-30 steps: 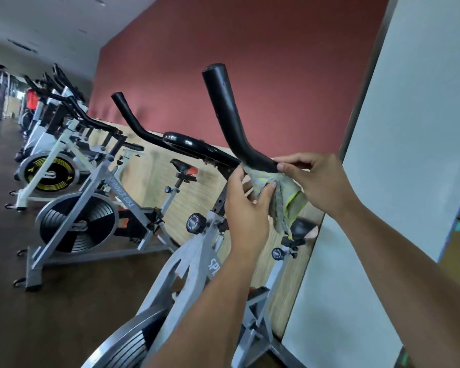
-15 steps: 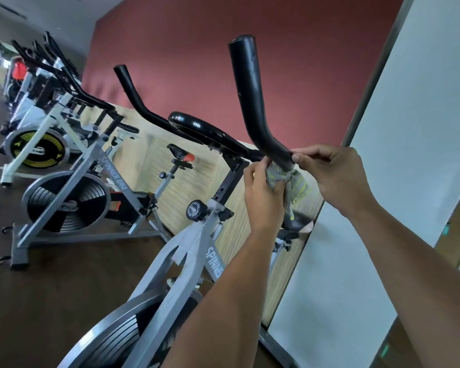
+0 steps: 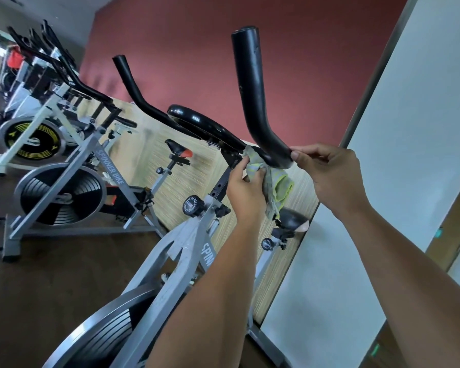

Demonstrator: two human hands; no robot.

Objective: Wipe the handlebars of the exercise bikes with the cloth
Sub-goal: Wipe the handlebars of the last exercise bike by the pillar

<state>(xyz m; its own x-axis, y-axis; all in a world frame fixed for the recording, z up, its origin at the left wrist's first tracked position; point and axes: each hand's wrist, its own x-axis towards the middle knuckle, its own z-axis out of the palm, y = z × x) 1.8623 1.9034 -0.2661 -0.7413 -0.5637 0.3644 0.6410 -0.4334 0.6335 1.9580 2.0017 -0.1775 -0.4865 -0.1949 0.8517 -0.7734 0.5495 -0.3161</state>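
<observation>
Cloth (image 3: 275,181), grey with yellow-green edging, hangs bunched against the underside of the nearest bike's black handlebar (image 3: 252,102), at its bend. The left hand (image 3: 246,189) grips the cloth just below the handlebar. The right hand (image 3: 327,171) pinches the handlebar's bend, thumb and fingertips curled on it.

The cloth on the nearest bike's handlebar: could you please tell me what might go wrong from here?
1. The cloth is bunched in the left hand at the bend of the handlebar only, so the upright horn and the far horn could get skipped.
2. Its loose tail hangs below the bar, near the saddle in this view, and might snag or slip free.
3. The right hand pinches the bend bare, possibly smearing wiped areas.
</observation>
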